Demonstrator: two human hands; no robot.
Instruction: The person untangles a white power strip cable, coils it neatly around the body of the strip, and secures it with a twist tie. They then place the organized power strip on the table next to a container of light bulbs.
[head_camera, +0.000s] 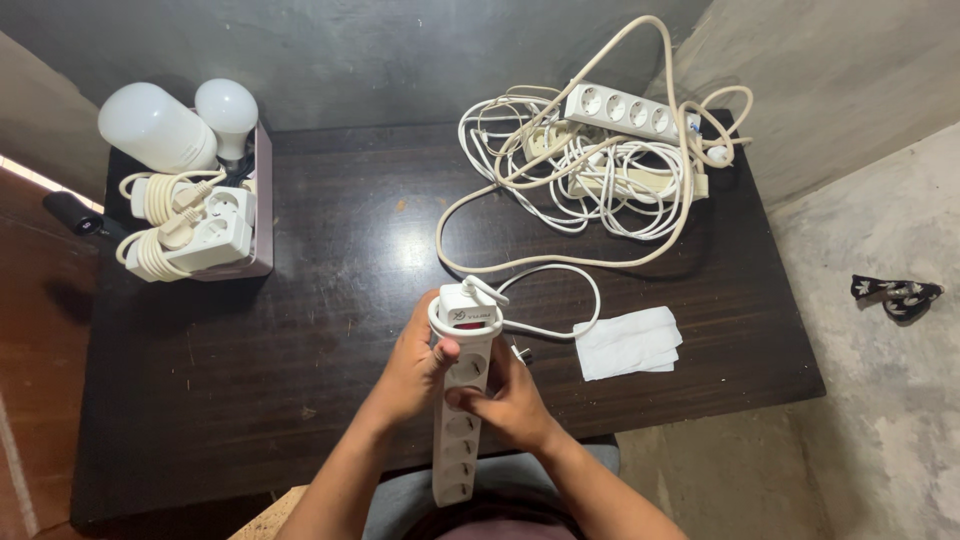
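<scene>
Box (262, 200) far left on table (330, 260); cable tangle (590, 160) far right (tissue (628, 343) before it).

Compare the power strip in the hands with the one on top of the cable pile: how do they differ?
The held power strip lies lengthwise toward the person, gripped by left hand and right hand; the far power strip lies untouched, crosswise. The held one has cord looped round its end; the far one sits on tangled cables. Both are white, multi-socket.

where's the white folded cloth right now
In the head view the white folded cloth lies on the dark table, right of the power strip held in both hands, below the tangled cables.
</scene>
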